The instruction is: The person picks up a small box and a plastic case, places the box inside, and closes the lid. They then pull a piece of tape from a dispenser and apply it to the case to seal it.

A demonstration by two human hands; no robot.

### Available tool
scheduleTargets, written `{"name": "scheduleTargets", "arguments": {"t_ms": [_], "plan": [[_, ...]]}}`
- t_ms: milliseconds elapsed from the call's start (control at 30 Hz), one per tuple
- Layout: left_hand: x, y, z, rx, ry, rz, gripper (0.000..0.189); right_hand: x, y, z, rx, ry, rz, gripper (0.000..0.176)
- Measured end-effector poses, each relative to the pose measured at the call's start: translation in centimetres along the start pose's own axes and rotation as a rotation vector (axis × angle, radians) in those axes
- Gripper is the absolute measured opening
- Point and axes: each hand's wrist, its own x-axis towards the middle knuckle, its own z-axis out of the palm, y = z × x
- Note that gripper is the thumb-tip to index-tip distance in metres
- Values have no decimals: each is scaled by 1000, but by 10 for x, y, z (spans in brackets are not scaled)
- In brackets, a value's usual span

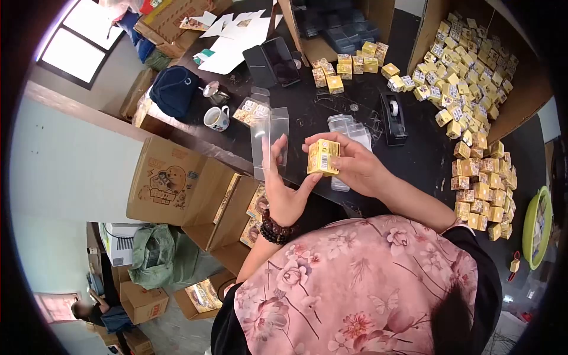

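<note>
One small yellow barcoded box (323,158) is pinched by the right hand (358,168) over the bench (414,171) edge; a clear plastic box (260,139) is held among the left hand (284,192) fingers, thumb spread.

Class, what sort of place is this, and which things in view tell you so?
Probably a small packing workshop: many small yellow boxes crowd part of a black table, a tape dispenser sits nearby, and cardboard cartons stand around.
</note>
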Motion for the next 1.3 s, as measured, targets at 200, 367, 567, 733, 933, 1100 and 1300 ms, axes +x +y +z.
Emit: {"name": "scheduleTargets", "arguments": {"t_ms": [200,367,567,733,933,1100,1300], "plan": [[-12,-13,4,-468,5,11,86,-10,-24,-11,-635,-203,227,31],[-26,-10,3,-550,-100,-93,61,9,-22,19,-461,364,-405,39],[-25,-2,8,-497,29,-27,46,13,-10,-3,-1150,351,-354,49],[-26,-7,0,-351,-95,-54,34,15,-14,0,-777,392,-523,49],[-25,1,2,-468,-54,-95,27,16,4,-5,-804,355,-452,46],[-33,-5,0,-426,-65,-193,27,7,-12,0,-713,263,-164,47],[-24,-9,-12,-94,-259,46,36,4,-22,0,-1041,174,-163,50]]}}
